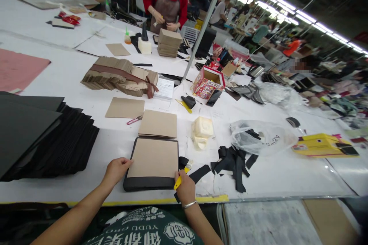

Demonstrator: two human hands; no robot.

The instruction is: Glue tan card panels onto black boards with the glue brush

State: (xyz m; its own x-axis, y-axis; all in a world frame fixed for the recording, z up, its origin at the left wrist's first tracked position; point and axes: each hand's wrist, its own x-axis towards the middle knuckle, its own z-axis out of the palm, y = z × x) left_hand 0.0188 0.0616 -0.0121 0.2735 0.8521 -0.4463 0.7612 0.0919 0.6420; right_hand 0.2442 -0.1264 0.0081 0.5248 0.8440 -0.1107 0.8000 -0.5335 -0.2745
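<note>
A tan cardboard sheet [155, 157] lies on a stack of black sheets [143, 183] at the table's front edge, leaving a black border along the near side. My left hand [117, 170] pinches the left edge of the cardboard sheet between thumb and fingers. At its right edge is my right hand [185, 188], closed around a yellow-handled brush [177, 182] whose bristles point away from me. Just beyond the stack sits a second pile of cardboard sheets [158, 123]. Black strips [199, 173] lie to the right of my right hand.
A tall pile of black sheets [57, 141] stands at left. Ahead are a bundle of tied cardboard pieces [115, 74], pink-handled snips [134, 120], a cream-coloured container [202, 130] and a red box [208, 84]. A clear plastic bag [261, 138] lies right. Across the table stands a co-worker [168, 4].
</note>
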